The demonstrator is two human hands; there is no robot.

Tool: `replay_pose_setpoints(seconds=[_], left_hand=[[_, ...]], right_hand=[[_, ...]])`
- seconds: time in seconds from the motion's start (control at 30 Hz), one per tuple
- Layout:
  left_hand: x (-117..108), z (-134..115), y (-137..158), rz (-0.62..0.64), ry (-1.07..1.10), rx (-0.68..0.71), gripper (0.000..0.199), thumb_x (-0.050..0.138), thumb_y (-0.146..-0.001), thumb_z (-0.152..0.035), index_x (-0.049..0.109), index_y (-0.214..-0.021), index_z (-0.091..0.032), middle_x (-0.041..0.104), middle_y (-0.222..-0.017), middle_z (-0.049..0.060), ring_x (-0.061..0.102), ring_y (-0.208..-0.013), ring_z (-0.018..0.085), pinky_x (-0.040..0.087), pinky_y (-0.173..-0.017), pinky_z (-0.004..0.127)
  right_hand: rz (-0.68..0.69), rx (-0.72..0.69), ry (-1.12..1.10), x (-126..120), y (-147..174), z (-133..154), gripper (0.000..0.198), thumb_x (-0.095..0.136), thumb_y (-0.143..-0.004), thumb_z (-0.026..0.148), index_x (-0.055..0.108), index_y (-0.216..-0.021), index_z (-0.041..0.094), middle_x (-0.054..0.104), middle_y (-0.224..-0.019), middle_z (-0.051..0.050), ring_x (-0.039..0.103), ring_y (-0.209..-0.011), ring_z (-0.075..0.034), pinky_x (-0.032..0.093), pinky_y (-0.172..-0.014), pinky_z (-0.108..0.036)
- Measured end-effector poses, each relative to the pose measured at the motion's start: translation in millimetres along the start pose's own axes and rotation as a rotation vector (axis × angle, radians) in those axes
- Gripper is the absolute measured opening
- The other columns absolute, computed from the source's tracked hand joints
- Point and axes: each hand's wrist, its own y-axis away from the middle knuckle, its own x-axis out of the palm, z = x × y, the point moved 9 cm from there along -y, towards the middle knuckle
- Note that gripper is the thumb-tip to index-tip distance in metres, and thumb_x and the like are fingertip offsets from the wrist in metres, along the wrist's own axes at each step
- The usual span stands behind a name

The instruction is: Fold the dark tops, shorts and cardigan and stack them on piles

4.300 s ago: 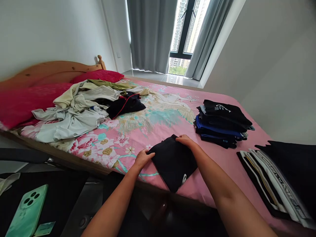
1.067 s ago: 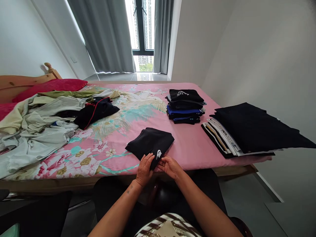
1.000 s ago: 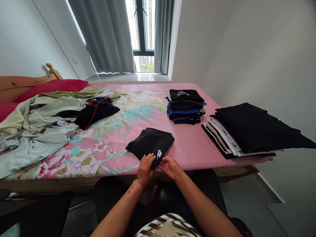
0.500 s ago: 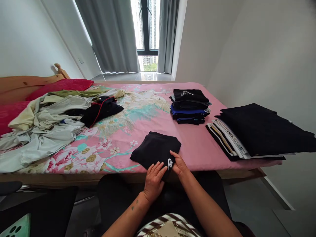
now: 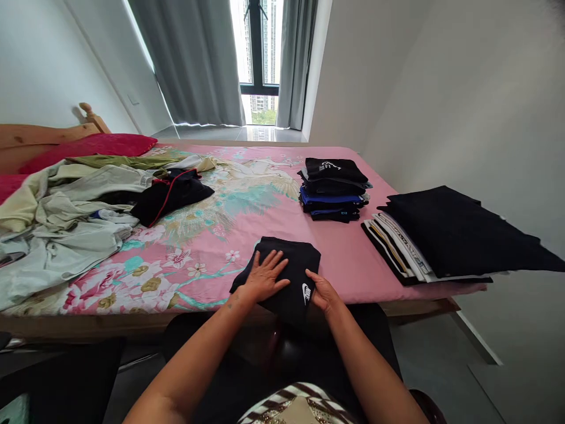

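Observation:
A folded black garment (image 5: pixel 296 259) with a white Nike logo lies at the near edge of the bed, its front corner hanging over the edge. My left hand (image 5: pixel 266 277) rests flat on top of it, fingers spread. My right hand (image 5: pixel 323 291) grips the garment's right edge beside the logo, thumb on top and the other fingers hidden underneath. Whether it is shorts or trousers I cannot tell.
A neat stack of folded dark clothes (image 5: pixel 334 188) stands right of centre on the bed (image 5: pixel 344 268). Farther right is a larger pile topped by a dark cloth (image 5: pixel 459 229). Loose light clothes (image 5: pixel 83 218) and a black garment with red trim (image 5: pixel 176 194) lie at left.
My left hand has moved left and away from me, from beside the logo to the middle of the garment, and its fingers have spread. My right hand still holds the right edge.

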Motion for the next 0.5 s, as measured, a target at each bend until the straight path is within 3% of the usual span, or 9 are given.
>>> replay_pose_setpoints(seconds=[0.1, 0.2, 0.37, 0.5], left_hand=[[6, 57, 21, -0.008, 0.013, -0.255, 0.063, 0.042, -0.085, -0.057, 0.035, -0.141, -0.030, 0.029, -0.151, 0.009, 0.023, -0.139, 0.031, 0.014, -0.109, 0.060], [6, 92, 47, -0.032, 0.143, -0.416, 0.060, 0.040, -0.087, -0.053, 0.041, -0.138, -0.021, 0.041, -0.144, 0.013, 0.035, -0.134, 0.028, 0.025, -0.109, 0.050], [-3, 102, 54, -0.069, 0.451, -0.525, 0.063, 0.055, -0.076, -0.057, 0.053, -0.125, -0.017, 0.057, -0.128, 0.012, 0.052, -0.119, 0.027, 0.039, -0.101, 0.040], [1, 102, 43, 0.063, 0.763, -0.669, 0.063, 0.073, -0.057, -0.052, 0.063, -0.105, -0.013, 0.068, -0.108, 0.013, 0.063, -0.100, 0.030, 0.051, -0.081, 0.036]], right_hand=[[-0.006, -0.012, -0.041, -1, 2, 1, 0.021, 0.056, -0.081, 0.017, 0.062, -0.101, 0.012, 0.070, -0.092, -0.008, 0.067, -0.089, -0.021, 0.055, -0.082, -0.038], [0.009, -0.044, -0.061, -2, 4, 2, 0.022, 0.060, -0.079, 0.017, 0.062, -0.101, 0.013, 0.071, -0.092, -0.008, 0.067, -0.090, -0.021, 0.055, -0.081, -0.037], [0.026, -0.084, -0.008, 1, 8, 4, 0.022, 0.064, -0.073, 0.011, 0.063, -0.096, 0.014, 0.071, -0.089, -0.006, 0.068, -0.085, -0.020, 0.056, -0.081, -0.034], [0.010, -0.075, 0.015, 1, 9, 2, 0.023, 0.064, -0.070, 0.007, 0.063, -0.092, 0.015, 0.071, -0.087, -0.005, 0.069, -0.081, -0.019, 0.056, -0.080, -0.033]])
